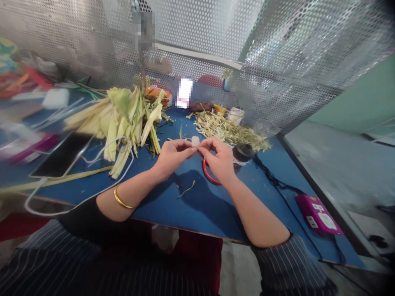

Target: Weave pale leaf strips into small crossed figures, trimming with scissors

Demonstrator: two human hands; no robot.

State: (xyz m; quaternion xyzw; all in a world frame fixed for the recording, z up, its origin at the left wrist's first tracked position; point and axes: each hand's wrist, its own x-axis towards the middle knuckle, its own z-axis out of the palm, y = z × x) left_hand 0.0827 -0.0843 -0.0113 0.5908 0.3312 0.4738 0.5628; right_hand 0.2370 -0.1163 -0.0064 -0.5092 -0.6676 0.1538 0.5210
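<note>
My left hand (174,155) and my right hand (219,158) meet above the middle of the blue table, each with thumb and fingertips pinched together. Between them is a small whitish piece (195,141), gripped from both sides; it is too small to name its kind. Below my right hand lies a red loop handle (210,172), seemingly of scissors, the rest hidden. A dark spool of thread (243,152) stands just right of that hand. Past my left hand lies a heap of pale green, husk-like leaf strips (115,117).
Behind my hands lies a pile of shredded trimmings (226,125). A phone (63,155) with a white cable (92,192) lies at left. A purple power box (319,216) with black cords sits near the right edge. A perforated metal screen (197,61) borders the back.
</note>
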